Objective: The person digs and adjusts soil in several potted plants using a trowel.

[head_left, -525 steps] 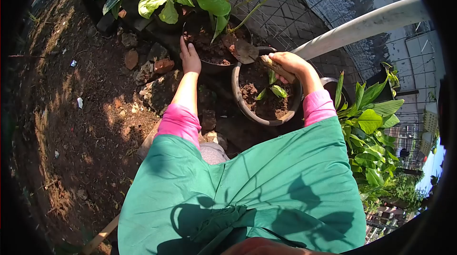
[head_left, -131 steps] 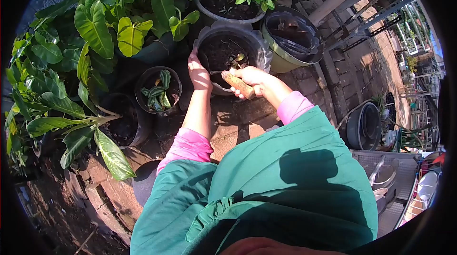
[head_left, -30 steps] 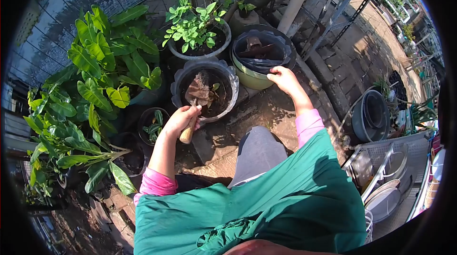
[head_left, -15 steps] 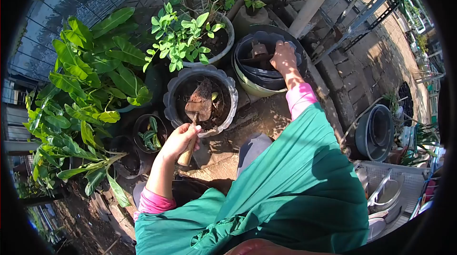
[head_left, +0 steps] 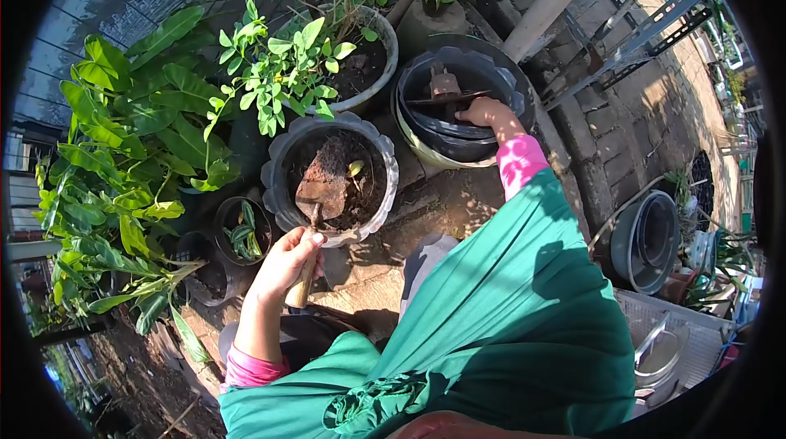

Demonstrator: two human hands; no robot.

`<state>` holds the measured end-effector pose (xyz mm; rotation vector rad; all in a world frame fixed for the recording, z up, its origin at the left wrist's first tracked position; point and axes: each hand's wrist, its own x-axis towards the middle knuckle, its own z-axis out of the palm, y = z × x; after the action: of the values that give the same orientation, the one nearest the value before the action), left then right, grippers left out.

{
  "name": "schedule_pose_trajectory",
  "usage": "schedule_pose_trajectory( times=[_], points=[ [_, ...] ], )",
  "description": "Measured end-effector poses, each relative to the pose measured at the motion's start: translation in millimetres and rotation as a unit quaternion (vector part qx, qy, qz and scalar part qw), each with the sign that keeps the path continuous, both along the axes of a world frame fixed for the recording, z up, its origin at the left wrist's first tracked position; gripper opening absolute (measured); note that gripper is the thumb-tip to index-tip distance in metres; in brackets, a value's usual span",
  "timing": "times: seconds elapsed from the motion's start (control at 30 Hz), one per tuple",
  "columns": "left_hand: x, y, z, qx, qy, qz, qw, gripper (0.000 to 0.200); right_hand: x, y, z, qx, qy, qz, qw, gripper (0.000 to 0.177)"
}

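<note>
My left hand (head_left: 288, 260) is closed round the wooden handle of a garden trowel (head_left: 322, 192). Its rusty, soil-covered blade lies over the dark soil in a grey scalloped pot (head_left: 386, 208). A small pale-green shoot (head_left: 355, 169) stands in that soil, right of the blade. My right hand (head_left: 489, 114) reaches inside a stack of black plastic pots (head_left: 512, 83), its fingers curled and partly hidden. Near those fingers is a dark flat bar (head_left: 426, 101), and behind it a rusty brown piece (head_left: 444, 81). What the right hand grips cannot be made out.
A leafy plant in a round pot (head_left: 378, 83) stands behind the scalloped pot. Big-leaved plants (head_left: 155, 136) crowd the left, with a small potted plant (head_left: 243, 233) beside my left hand. Metal posts (head_left: 557, 9) rise at upper right; stacked basins (head_left: 647, 234) sit on the right.
My right hand has moved lower and turned inside the black pots. The trowel stays in my left hand over the soil. The whole view has shifted slightly.
</note>
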<state>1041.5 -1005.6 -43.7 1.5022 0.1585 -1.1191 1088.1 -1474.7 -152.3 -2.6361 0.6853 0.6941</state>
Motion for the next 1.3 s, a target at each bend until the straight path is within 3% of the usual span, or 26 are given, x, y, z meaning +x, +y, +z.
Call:
schedule_pose_trajectory(
  times=[0.07, 0.13, 0.2, 0.27, 0.33, 0.4, 0.5, 0.67, 0.73, 0.8, 0.87, 0.93, 1.0, 1.13, 1.2, 1.3],
  points=[
    [-0.4, 1.0, 1.2, 0.014, 0.0, -0.002, 1.0, 0.031, -6.3, 0.8, 18.8, -0.023, 0.004, 0.009, 1.0, 0.045],
    [0.7, 0.3, 0.2, 0.014, -0.001, -0.005, 1.0, 0.032, -14.9, -8.9, 44.4, -0.012, 0.002, 0.084, 0.996, 0.047],
    [1.6, -1.2, -3.5, 0.009, 0.006, 0.001, 1.0, 0.032, -21.1, -6.7, 72.3, -0.04, 0.0, 0.056, 0.998, 0.047],
    [1.5, -1.8, -5.6, 0.008, 0.011, -0.001, 1.0, 0.03, -30.6, 15.6, 109.7, -0.009, -0.136, -0.023, 0.99, 0.048],
    [4.3, -8.6, -2.3, 0.01, 0.018, 0.009, 1.0, 0.026, -23.5, 31.6, 94.5, 0.0, -0.267, 0.0, 0.964, 0.064],
    [4.4, -13.6, 0.1, 0.013, 0.018, 0.016, 1.0, 0.027, -11.8, 49.3, 78.4, 0.054, -0.353, 0.051, 0.933, 0.066],
    [5.6, -16.9, 4.2, 0.007, 0.023, 0.002, 1.0, 0.027, 1.1, 63.7, 75.0, 0.085, -0.286, -0.032, 0.954, 0.062],
    [6.8, -14.0, 7.4, 0.012, 0.024, 0.007, 1.0, 0.027, -2.6, 28.9, 69.3, 0.092, -0.32, 0.002, 0.943, 0.058],
    [6.9, -12.0, 7.5, 0.021, 0.025, 0.01, 0.999, 0.026, -7.3, 16.1, 77.5, 0.175, -0.251, 0.038, 0.951, 0.054],
    [7.3, -11.0, 4.5, 0.019, 0.026, 0.009, 0.999, 0.026, -5.8, 12.0, 84.7, 0.156, -0.252, 0.063, 0.953, 0.049],
    [9.1, -13.4, 2.2, 0.017, 0.025, 0.005, 1.0, 0.026, 8.0, 6.4, 97.4, 0.305, -0.175, -0.114, 0.929, 0.051],
    [11.4, -16.2, 2.9, 0.021, 0.018, -0.008, 1.0, 0.026, 25.2, -1.6, 84.6, 0.27, -0.198, -0.148, 0.931, 0.043],
    [11.6, -18.7, 1.8, 0.016, 0.017, -0.01, 1.0, 0.026, 43.8, -12.3, 66.8, 0.189, -0.143, -0.131, 0.963, 0.042],
    [12.3, -20.0, 1.5, 0.017, 0.022, -0.006, 1.0, 0.026, 67.7, -14.4, 52.2, 0.196, -0.057, -0.078, 0.976, 0.054],
    [12.2, -15.7, -3.5, 0.014, 0.029, -0.003, 0.999, 0.026, 63.2, -8.6, 61.6, 0.235, -0.053, -0.123, 0.963, 0.06],
    [14.2, -10.3, -7.3, 0.008, 0.027, 0.002, 1.0, 0.028, 42.2, 1.9, 85.2, 0.153, -0.168, -0.103, 0.968, 0.059]
  ],
)
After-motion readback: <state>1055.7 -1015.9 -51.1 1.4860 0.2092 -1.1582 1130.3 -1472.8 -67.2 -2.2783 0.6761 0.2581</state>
